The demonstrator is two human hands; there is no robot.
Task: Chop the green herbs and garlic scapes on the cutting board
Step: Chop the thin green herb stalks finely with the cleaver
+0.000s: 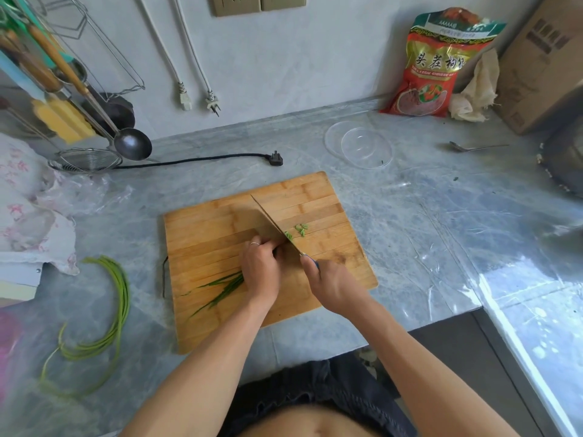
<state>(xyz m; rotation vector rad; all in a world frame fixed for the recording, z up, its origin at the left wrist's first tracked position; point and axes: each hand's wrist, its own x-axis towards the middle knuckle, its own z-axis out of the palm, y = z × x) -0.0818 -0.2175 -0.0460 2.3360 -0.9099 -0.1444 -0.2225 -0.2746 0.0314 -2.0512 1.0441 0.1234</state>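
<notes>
I'm early in the herb step, I judge: my left hand [260,268] has its fingers curled, pinning the green herbs [220,290] on the cutting board [205,222], leaves trailing behind my wrist. My right hand [331,283] grips the knife [271,227], blade against my left knuckles, cut bits [298,231] just beyond. Next: slide the bundle forward. The garlic scapes [107,313] wait on the surface, well left.

**Both hands low and close together**

Left hand [260,269] lies knuckles-up, fingers curled under, a ring on one finger. Right hand [332,287] sits just beside it, its grip wrapped closed, forefinger extended forward. Both bare forearms reach in from below.
</notes>
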